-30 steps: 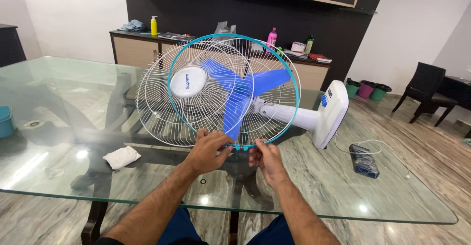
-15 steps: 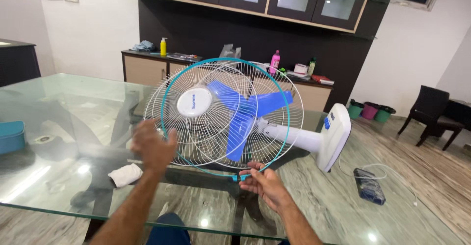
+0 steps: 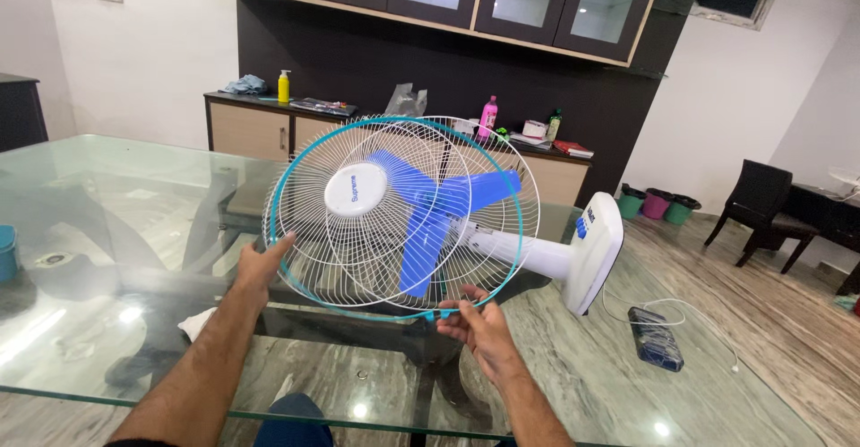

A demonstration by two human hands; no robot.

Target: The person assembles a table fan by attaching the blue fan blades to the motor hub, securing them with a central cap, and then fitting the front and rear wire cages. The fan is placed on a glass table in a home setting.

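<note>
Front grille [image 3: 367, 223], now left-hand-gripped [image 3: 262, 263]

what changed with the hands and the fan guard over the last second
The left hand left the bottom of the teal ring, where it had been beside the right hand, swung out leftward and took a grip on the front guard's left rim. The guard now sits tilted away from the blue blades. The right hand stayed at the bottom clip; the fan stayed lying on the glass table.

White cloth [image 3: 193, 323], phone [image 3: 656, 338], yellow btl [image 3: 284, 86], pink btl [image 3: 488, 116]
</note>
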